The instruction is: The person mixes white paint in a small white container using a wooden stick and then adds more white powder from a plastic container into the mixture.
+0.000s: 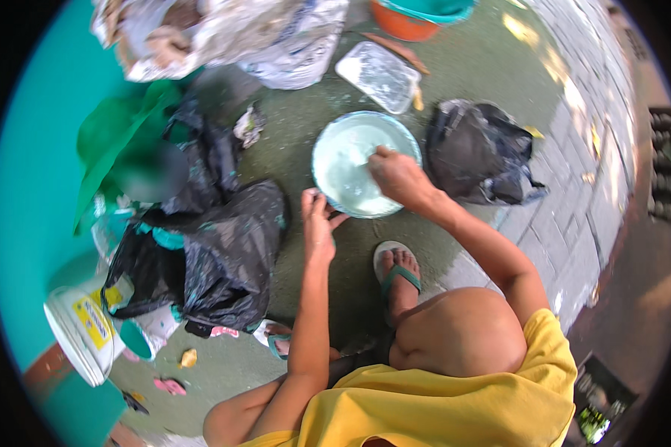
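The bowl (318,145) was out in front of the person, just beside a dark bag (473,156) and near a clear tray (382,78). Pale, milky green liquid (347,175) was inside it. I could not tell if its bottom sat flat on the ground (287,153).

The left hand (320,229) was at the near left side of the bowl. It was part open, with its fingers bent and its thumb stuck out. It touched the bowl, but I could not tell how tight it held on. The right hand (399,179) was over the bowl with its fingers curled in. I could not see if it held something.

The bowl could tip if the left hand slipped or the right hand pushed too hard on one side. Then the liquid could spill on the ground, or on the foot (399,277) in its green-strapped sandal nearby. Quick stirring could splash some over the rim. The dark bag was so close that drips could land on it, or a bump could knock it.
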A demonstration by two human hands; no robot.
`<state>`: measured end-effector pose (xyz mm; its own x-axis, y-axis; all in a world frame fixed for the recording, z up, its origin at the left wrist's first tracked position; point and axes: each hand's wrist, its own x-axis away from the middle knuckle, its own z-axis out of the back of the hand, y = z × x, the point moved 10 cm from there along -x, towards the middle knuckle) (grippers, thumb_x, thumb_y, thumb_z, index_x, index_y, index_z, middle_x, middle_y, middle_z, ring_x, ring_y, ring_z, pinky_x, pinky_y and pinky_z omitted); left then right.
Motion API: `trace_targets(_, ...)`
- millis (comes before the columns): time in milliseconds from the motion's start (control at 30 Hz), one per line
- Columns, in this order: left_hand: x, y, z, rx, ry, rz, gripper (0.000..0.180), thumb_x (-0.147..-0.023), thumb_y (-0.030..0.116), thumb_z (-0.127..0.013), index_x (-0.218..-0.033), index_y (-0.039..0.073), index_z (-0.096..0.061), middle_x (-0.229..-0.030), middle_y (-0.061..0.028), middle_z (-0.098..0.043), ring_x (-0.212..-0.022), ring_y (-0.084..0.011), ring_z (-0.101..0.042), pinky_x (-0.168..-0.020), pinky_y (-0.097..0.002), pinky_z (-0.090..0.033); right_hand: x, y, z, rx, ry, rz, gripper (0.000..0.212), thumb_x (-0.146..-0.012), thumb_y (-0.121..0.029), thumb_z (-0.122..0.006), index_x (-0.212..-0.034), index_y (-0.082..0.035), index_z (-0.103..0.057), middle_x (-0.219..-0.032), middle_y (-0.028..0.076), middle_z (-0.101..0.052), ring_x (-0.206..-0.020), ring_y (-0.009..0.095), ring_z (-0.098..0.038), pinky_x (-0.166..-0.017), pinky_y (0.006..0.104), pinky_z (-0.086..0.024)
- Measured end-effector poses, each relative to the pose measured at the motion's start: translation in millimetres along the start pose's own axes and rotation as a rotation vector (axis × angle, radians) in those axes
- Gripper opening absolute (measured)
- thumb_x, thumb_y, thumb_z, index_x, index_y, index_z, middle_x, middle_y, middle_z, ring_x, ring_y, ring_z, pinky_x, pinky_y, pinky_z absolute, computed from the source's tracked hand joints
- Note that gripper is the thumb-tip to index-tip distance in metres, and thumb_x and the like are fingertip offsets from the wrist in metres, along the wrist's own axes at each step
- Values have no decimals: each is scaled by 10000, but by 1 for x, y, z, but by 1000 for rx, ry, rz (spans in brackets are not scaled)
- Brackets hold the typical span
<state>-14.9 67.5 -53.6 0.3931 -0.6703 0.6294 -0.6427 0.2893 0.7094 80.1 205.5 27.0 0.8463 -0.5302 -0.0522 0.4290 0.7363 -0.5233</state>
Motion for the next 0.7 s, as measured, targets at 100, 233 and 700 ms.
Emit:
trace_targets(100,3,7,-4,-3,-12,-6,133,-999,176,-391,-1102,114,-447,-1095,-55,-550,-969,-179,-580,-808,-396,-567,-5,-15,6,-258,80,3,125,-874,-107,-600,-825,8,-600,-856,188,-581,-723,372,-617,-643,451,-495)
trace_targets(233,4,6,-12,-3,-17,1,129,-1004,192,-383,-1093,115,-436,-1081,-45,-536,-960,-165,-558,-807,-402,-555,-13,-2,31,3,165,-11,63,-778,-24,-593,-826,15,-582,-876,178,-582,-790,360,-624,-676,453,-519)
trace_targets(700,5,1,-3,-5,-21,0,121,-1005,198,-381,-1083,137,-451,-1123,-39,-530,-1014,-170,-551,-832,-410,-536,-25,-1,7,112,7,-50,106,-745,-11,-601,-845,24,-611,-908,200,-608,-794,371,-632,-694,448,-526)
